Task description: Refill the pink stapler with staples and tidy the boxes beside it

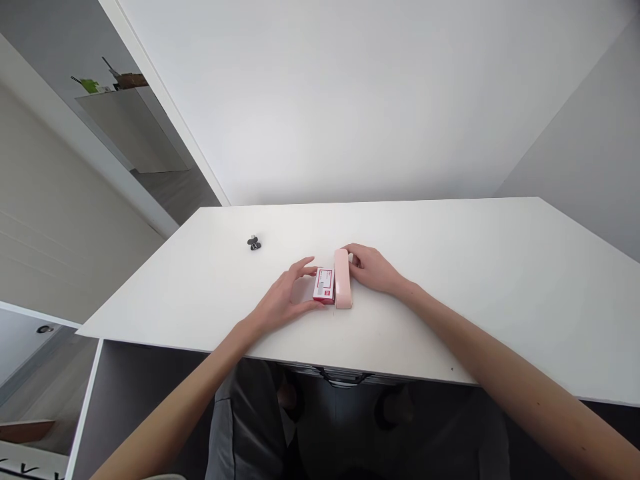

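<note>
On the white desk, a small red-and-white box lies flat against the left side of a pink stapler. My left hand holds the box between the thumb at its near end and a finger at its far end, with the index finger raised off it. From the right, my right hand curls its fingers around the far part of the stapler. Its fingertips are partly hidden behind the stapler.
Small black binder clips lie on the desk toward the back left. A pale wall rises behind the back edge. Below the front edge, my legs and a dark handle show.
</note>
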`<action>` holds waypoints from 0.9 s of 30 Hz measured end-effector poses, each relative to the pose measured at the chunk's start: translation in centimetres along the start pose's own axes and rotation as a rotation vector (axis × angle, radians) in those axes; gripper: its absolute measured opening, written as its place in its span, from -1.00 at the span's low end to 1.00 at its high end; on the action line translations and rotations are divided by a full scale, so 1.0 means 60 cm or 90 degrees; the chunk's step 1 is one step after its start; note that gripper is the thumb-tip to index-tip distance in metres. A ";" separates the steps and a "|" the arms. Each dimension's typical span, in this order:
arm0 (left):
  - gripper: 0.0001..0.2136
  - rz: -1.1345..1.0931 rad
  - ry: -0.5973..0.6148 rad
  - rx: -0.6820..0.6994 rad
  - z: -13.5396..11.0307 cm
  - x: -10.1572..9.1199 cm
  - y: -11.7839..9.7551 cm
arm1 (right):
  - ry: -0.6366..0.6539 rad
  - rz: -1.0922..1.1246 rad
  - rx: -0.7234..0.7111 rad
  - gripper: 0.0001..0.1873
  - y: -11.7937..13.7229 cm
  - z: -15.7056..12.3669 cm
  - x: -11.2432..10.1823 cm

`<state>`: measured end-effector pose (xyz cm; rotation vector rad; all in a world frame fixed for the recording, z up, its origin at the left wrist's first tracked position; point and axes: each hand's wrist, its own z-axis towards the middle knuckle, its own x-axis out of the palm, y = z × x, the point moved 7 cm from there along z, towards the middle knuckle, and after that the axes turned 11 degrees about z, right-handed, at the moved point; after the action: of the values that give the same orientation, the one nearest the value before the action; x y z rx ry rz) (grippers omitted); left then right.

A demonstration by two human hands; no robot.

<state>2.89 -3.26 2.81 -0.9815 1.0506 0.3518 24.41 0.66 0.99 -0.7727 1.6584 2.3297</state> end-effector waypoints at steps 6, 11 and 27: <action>-0.12 -0.035 -0.002 0.012 0.002 -0.004 -0.004 | -0.003 -0.004 0.002 -0.76 0.000 -0.001 -0.001; -0.18 -0.036 -0.033 0.014 0.003 -0.008 -0.009 | 0.003 -0.001 0.011 -0.76 0.001 -0.002 0.000; -0.10 0.017 -0.004 -0.013 0.004 -0.010 0.002 | 0.002 -0.009 0.002 -0.75 0.000 -0.002 0.000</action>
<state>2.66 -2.89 3.31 -0.9848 1.0578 0.3885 24.45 0.58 0.95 -0.7853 1.6518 2.3169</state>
